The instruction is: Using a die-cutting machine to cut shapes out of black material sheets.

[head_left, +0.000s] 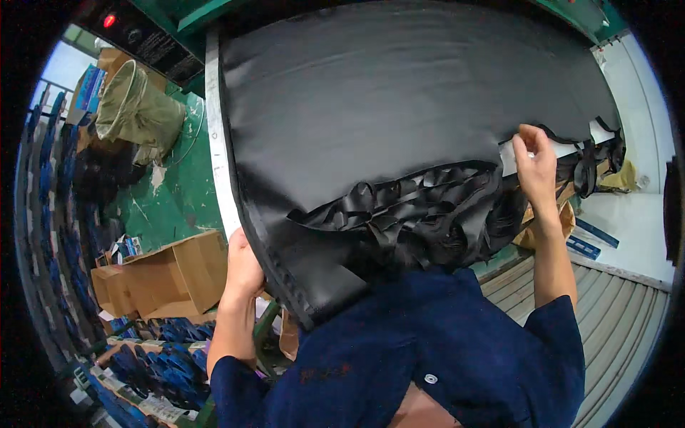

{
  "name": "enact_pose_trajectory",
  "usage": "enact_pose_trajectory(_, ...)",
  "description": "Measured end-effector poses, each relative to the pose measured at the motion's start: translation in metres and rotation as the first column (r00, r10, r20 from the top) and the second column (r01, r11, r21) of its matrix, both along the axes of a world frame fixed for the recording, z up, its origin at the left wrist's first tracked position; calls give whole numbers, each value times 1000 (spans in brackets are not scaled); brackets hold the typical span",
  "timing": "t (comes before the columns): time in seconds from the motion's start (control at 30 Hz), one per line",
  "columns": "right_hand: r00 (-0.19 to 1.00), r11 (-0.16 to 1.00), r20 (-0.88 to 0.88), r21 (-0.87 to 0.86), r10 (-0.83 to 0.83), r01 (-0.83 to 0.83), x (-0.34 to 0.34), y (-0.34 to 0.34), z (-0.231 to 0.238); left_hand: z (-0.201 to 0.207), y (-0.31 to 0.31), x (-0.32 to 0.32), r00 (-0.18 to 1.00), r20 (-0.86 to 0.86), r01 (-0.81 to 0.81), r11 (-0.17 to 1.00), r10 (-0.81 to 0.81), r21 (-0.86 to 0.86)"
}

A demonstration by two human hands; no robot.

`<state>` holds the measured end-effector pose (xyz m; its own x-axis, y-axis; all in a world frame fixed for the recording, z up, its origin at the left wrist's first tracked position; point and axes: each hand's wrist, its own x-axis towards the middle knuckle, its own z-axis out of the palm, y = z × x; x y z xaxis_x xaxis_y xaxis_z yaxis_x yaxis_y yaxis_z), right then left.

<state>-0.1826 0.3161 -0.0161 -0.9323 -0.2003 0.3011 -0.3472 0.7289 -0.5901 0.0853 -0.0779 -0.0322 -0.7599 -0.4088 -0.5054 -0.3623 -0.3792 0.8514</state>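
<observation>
A wide black sheet of leather-like material [399,93] covers the work table in front of me, with long curved cut-outs along its near side. Many loose black strips [399,214] hang in a tangle at that near edge. My right hand [536,165] is over the near edge towards the right, its fingers curled in towards the thumb; whether a scrap is pinched there is too small to tell. Beside the table's left edge is my left hand [245,267], against the sheet's left border, with most of its fingers hidden.
A pale metal bar [220,150] runs along the table's left side. Further left are an open cardboard box [168,278], a beige sack [139,107] and racks of blue cutting dies [164,367]. Green machine parts [207,14] border the far side. Slatted boards [606,307] lie at right.
</observation>
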Motion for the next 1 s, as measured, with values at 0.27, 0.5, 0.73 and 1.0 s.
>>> enact_pose_trajectory(0.27, 499, 500, -47, 17, 865, -866, 118, -155, -3, -3, 0, -19, 987, -160, -1, 987, -26, -162)
enact_pose_trajectory(0.5, 222, 639, 715, -387, 663, -664, 139, -153, 21, -20, -3, -34, 967, -224, -79, 980, 119, 181)
enact_pose_trajectory(0.73, 215, 877, 851, -462, 480, -130, 106, -158, -12, -46, 9, -39, 945, -222, -198, 961, 239, 192)
enact_pose_trajectory(1.0, 347, 716, 718, -295, 603, -633, 124, -202, 1, -52, 7, -33, 925, -203, -180, 843, 320, 507)
